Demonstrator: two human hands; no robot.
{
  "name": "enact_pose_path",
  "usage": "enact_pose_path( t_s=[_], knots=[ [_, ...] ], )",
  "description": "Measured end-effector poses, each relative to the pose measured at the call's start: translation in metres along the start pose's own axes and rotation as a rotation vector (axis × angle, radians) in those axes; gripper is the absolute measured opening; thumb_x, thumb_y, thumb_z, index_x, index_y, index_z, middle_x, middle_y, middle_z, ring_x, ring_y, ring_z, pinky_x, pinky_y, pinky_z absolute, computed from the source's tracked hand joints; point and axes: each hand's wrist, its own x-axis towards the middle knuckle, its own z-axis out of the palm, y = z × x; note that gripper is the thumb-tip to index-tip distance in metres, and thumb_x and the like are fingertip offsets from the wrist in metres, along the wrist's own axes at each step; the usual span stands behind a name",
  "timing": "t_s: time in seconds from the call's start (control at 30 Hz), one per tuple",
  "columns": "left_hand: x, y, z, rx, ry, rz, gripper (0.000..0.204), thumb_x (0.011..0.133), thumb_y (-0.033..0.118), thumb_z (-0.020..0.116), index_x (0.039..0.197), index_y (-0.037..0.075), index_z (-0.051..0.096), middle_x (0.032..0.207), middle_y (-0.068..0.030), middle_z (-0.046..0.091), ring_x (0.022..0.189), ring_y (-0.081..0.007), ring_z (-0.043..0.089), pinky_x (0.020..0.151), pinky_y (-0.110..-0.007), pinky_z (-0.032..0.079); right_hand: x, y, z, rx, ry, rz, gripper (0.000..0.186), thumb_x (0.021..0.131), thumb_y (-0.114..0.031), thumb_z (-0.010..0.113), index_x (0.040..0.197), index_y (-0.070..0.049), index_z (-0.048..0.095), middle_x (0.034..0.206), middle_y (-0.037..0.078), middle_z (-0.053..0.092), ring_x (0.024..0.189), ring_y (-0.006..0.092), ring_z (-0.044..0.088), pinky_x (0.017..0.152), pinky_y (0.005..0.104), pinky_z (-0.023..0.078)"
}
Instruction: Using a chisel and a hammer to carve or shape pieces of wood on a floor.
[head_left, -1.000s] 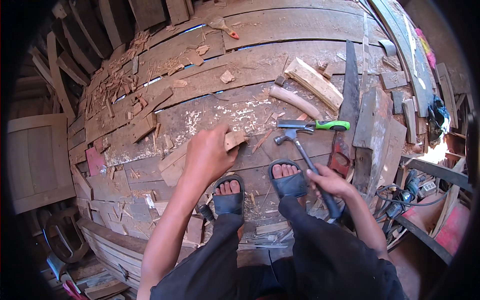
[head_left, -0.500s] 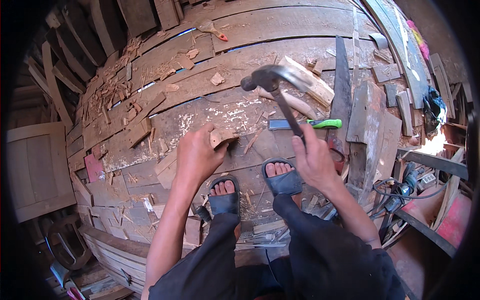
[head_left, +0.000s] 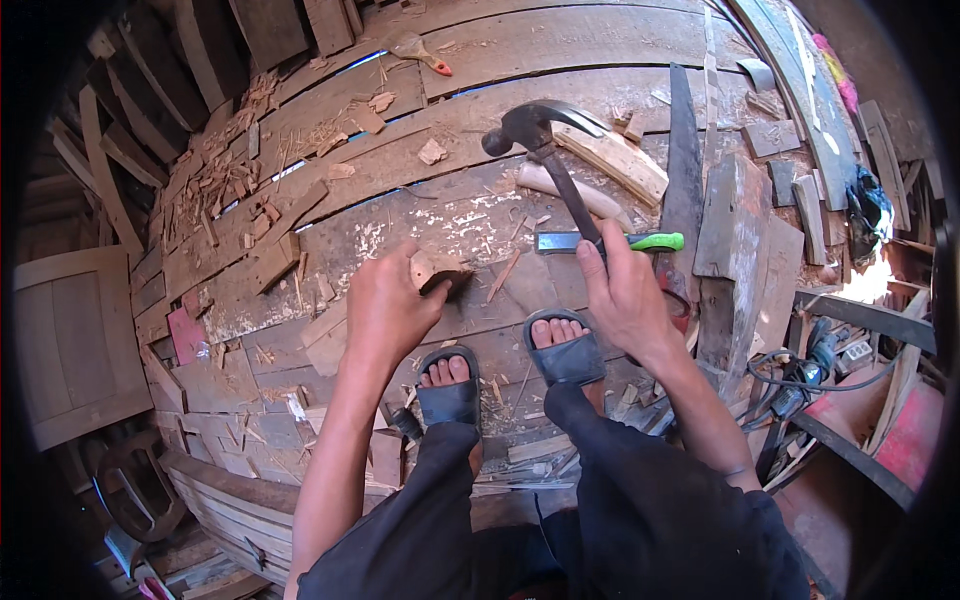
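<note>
In my left hand (head_left: 388, 305) is a small wooden block (head_left: 432, 268), its pale end showing past my fingers; the rest of it is hidden by the hand. My right hand (head_left: 628, 300) is closed round the handle of a claw hammer (head_left: 545, 140). The hammer's head is raised toward the far side, with the claw pointing right. Beyond the right hand lies a chisel with a green handle (head_left: 657, 242) and a broad blade. A rounded wooden mallet-like piece (head_left: 572, 194) rests behind the chisel, beside a pale split timber (head_left: 612, 165).
A handsaw (head_left: 683, 150) lies at the right, next to a weathered upright block (head_left: 735, 225). A paintbrush (head_left: 420, 50) sits far off on the planks. Wood chips litter the floor on the left. A corded power tool (head_left: 800, 385) is at the lower right. My sandalled feet (head_left: 565, 355) are close by.
The hammer's head has risen slightly and now looks sharper, its claw no longer blurred. My left hand with the wooden block has shifted slightly left.
</note>
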Motion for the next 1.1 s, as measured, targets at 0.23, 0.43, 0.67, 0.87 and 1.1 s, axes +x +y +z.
enact_pose_path(
  t_s=[0.23,0.43,0.67,0.87,1.1],
  knots=[
    [-0.002,0.002,-0.003,-0.017,-0.029,-0.058,0.034,0.074,0.013,0.085,0.102,-0.002,0.072,0.091,-0.0234,0.075,0.089,-0.0402,0.074,0.078,-0.044,0.059,-0.030,0.070,0.053,-0.248,-0.319,0.117,0.025,0.107,-0.026,0.053,0.109,-0.002,0.049,0.068,0.033,0.062,0.070,0.0556,0.063,0.063,0.0625,0.048],
    [-0.031,-0.016,-0.002,-0.096,-0.001,-0.066,0.025,0.077,0.011,0.084,0.095,-0.002,0.073,0.089,-0.0216,0.076,0.087,-0.0367,0.076,0.075,-0.041,0.059,-0.014,0.018,0.017,-0.124,-0.213,0.073,0.026,0.106,-0.027,0.054,0.111,-0.002,0.050,0.066,0.031,0.063,0.067,0.0540,0.064,0.062,0.0621,0.048],
    [-0.043,0.004,0.017,0.015,0.035,-0.011,0.028,0.075,0.017,0.087,0.094,0.004,0.071,0.078,-0.0192,0.072,0.076,-0.0396,0.072,0.067,-0.045,0.056,-0.032,0.038,0.048,-0.053,-0.180,0.105,0.028,0.106,-0.029,0.055,0.111,-0.002,0.050,0.066,0.030,0.063,0.067,0.0543,0.064,0.061,0.0627,0.047],
    [-0.048,-0.003,0.016,-0.019,0.042,-0.065,0.026,0.076,0.016,0.087,0.093,0.004,0.072,0.080,-0.0193,0.074,0.078,-0.0386,0.074,0.068,-0.043,0.058,-0.031,0.031,0.031,-0.297,-0.351,0.149,0.028,0.106,-0.030,0.054,0.108,-0.002,0.049,0.069,0.032,0.062,0.072,0.0561,0.064,0.064,0.0641,0.047],
    [-0.047,0.001,0.014,-0.010,0.047,-0.044,0.025,0.076,0.016,0.087,0.093,0.003,0.073,0.081,-0.0192,0.074,0.079,-0.0382,0.074,0.068,-0.042,0.058,-0.029,0.011,0.022,-0.019,-0.179,0.143,0.028,0.107,-0.029,0.053,0.108,-0.002,0.049,0.070,0.033,0.063,0.074,0.0562,0.064,0.064,0.0634,0.047]
  ],
)
